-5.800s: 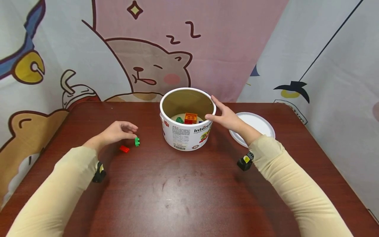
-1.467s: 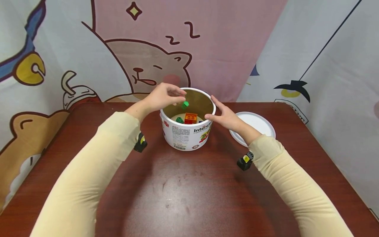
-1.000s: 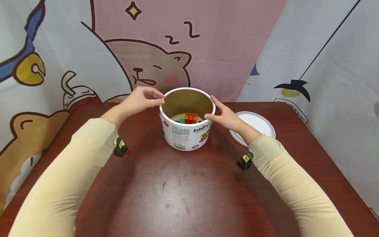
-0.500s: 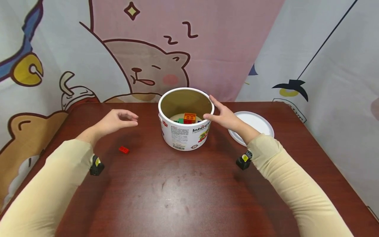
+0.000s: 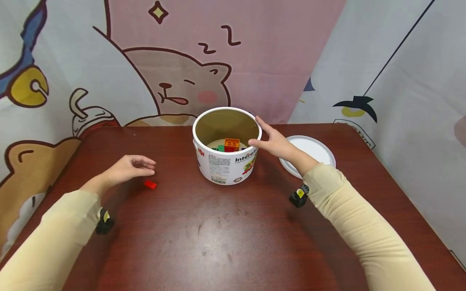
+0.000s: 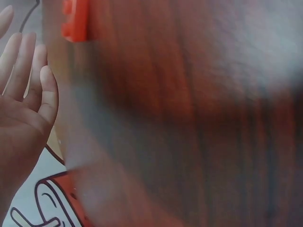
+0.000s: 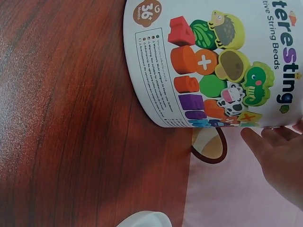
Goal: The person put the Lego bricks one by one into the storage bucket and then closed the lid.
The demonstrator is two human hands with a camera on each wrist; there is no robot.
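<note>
A small red toy brick (image 5: 150, 184) lies on the table at the left. Just behind and above it hovers my left hand (image 5: 125, 169), fingers loosely bent, thumb apart and nothing between them. In the left wrist view the brick (image 6: 75, 20) shows at the top edge, near the spread fingers. My right hand (image 5: 274, 143) holds the rim of a white printed bucket (image 5: 218, 167) on its right side, thumb toward the front and fingers toward the back. Inside the bucket sit an orange brick (image 5: 231, 144) and a green piece (image 5: 220, 148).
A white round lid (image 5: 314, 151) lies on the table (image 5: 218, 238) behind my right forearm, also partly seen in the right wrist view. A printed cartoon curtain (image 5: 255, 60) hangs right behind the table's far edge.
My left hand carried a green brick from beside the red one into the bucket and let go. It has since come back left, down over the red brick. The right hand stays on the rim.
</note>
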